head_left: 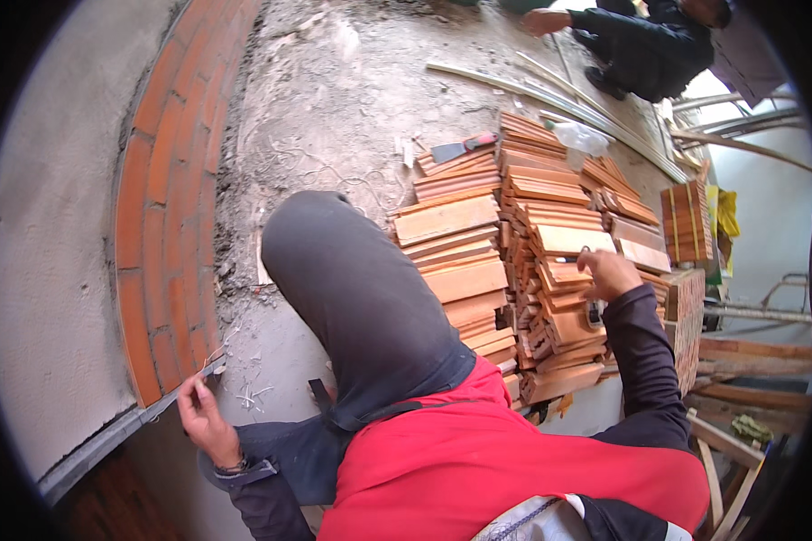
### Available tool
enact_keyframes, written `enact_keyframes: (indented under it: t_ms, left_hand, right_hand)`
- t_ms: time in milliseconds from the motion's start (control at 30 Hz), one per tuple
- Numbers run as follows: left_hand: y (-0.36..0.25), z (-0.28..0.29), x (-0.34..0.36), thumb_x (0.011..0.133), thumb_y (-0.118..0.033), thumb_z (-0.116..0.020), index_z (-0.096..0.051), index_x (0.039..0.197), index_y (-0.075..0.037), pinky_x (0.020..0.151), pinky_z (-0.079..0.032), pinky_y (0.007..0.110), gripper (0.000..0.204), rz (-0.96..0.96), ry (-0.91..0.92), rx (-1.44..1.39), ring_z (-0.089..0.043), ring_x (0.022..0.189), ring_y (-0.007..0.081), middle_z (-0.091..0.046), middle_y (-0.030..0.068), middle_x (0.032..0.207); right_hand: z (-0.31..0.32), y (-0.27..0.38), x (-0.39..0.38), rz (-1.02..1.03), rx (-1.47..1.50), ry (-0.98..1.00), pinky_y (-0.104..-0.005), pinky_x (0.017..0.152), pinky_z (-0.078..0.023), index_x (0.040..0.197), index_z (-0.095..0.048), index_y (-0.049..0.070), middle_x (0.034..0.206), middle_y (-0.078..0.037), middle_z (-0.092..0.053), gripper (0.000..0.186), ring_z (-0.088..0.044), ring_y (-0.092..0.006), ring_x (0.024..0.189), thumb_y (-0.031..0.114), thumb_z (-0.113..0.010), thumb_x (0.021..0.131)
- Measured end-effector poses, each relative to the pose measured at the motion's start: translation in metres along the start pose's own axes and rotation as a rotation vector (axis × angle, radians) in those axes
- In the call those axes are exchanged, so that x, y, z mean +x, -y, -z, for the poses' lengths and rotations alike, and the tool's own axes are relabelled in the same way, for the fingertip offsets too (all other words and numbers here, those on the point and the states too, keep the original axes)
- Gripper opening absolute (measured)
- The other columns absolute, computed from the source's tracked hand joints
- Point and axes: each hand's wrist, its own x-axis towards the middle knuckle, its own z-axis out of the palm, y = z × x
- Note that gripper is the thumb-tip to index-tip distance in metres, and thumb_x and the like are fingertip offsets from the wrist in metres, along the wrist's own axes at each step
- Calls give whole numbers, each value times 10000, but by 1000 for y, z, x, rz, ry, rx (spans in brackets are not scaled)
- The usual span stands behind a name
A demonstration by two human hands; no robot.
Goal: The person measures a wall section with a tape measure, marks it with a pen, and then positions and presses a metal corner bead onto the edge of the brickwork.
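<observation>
My left hand (204, 417) is low at the left, its fingers closed on the near end of a long grey bar (108, 442) that lies along the foot of a curved band of red brick tiles (158, 225) on the wall. My right hand (610, 273) reaches out to the right, fingers apart, resting on top of a stack of thin orange brick tiles (550, 298). The tile nearest its fingertips is a pale one (568, 239). My bent knee in grey trousers (361, 288) rises between the two hands.
More tile stacks (451, 234) cover the dusty concrete floor (334, 99), with a red-handled scraper (461, 147) and a plastic bag (582, 137) on them. A strapped tile bundle (686, 221) stands at the right. Long pale strips (559, 97) lie beyond. Another person in dark clothes (645, 45) crouches at the top.
</observation>
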Motion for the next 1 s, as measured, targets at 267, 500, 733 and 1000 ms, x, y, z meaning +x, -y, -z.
enact_keyframes:
  t_ms: [267,500,733,1000]
  left_hand:
    - [9,101,-70,959,-178,-587,-576,1180,2,957,-434,393,285,-9,-389,948,-565,1067,331,-590,174,1192]
    - [90,71,-129,969,-264,-570,-472,1327,11,1035,-385,380,462,416,-551,441,-519,1203,320,-545,205,1286]
    - [32,89,-119,938,-268,-616,-492,1284,-1,1004,-407,393,454,415,-610,570,-528,1163,337,-548,202,1247]
    - [36,83,-114,897,-271,-651,-507,1257,-13,1007,-395,411,466,398,-615,591,-507,1165,346,-548,187,1220]
  right_hand:
    - [-73,32,365,59,488,-580,-374,823,-510,1211,-564,115,1052,-158,-673,368,-646,-294,931,198,-685,874]
    - [-105,-126,555,605,-115,-526,-380,923,-486,1192,-607,75,1116,-125,-626,353,-594,-197,984,294,-523,929]
    - [-121,-21,524,-490,344,-427,-439,848,-527,1376,-420,97,1196,-203,-603,582,-646,-314,982,329,-588,869]
    - [-4,119,421,-405,1427,-1047,-340,583,-560,1299,-359,46,1020,-184,-573,673,-613,-252,690,60,-723,732]
